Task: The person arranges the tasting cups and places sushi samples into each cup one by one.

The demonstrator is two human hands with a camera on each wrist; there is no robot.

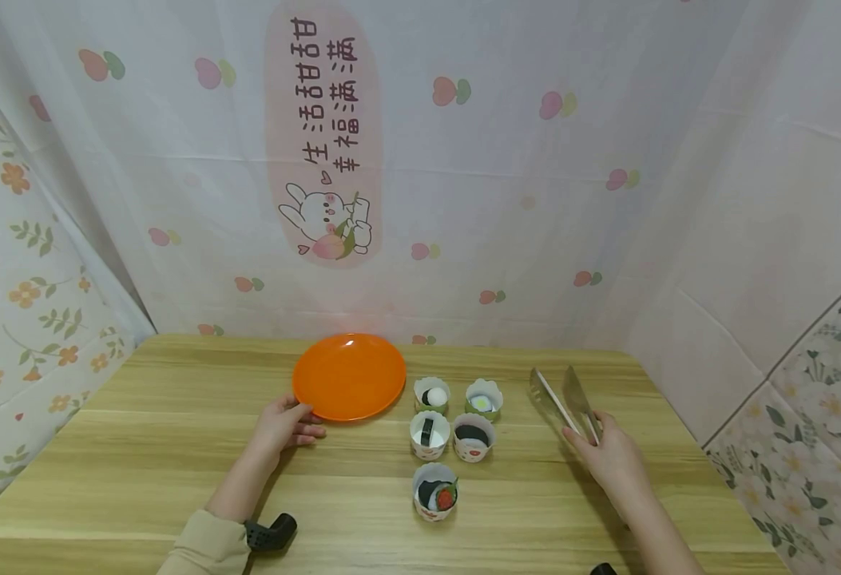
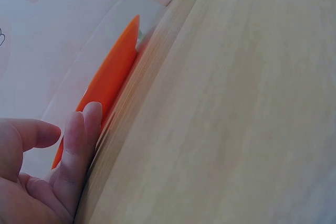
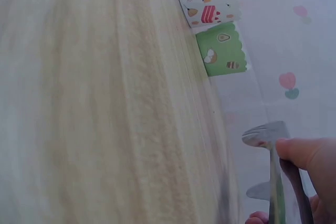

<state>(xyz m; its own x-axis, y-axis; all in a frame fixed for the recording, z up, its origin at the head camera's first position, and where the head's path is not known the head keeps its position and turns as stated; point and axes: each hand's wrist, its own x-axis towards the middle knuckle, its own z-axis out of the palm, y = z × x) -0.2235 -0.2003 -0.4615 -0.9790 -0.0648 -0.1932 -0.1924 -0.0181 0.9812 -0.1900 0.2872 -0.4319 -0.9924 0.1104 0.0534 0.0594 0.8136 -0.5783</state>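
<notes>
An orange plate (image 1: 349,375) lies toward the back of the table. My left hand (image 1: 285,431) is at its near-left rim, pinching it with the thumb above and fingers below; in the left wrist view the fingers (image 2: 76,140) cover part of the plate. On the right, my right hand (image 1: 610,459) grips metal tongs (image 1: 571,403), their tips spread apart and pointing away from me. Between the hands stand several paper cups, each with a sushi-like piece. The nearest cup (image 1: 434,511) holds a black-wrapped piece with a red top.
A green paper cup (image 1: 482,409) and a white cup (image 1: 474,451) stand in the right column. Another white cup (image 1: 430,451) and a green-based cup (image 1: 430,406) are to their left. Patterned curtain (image 1: 463,200) closes off the table's back.
</notes>
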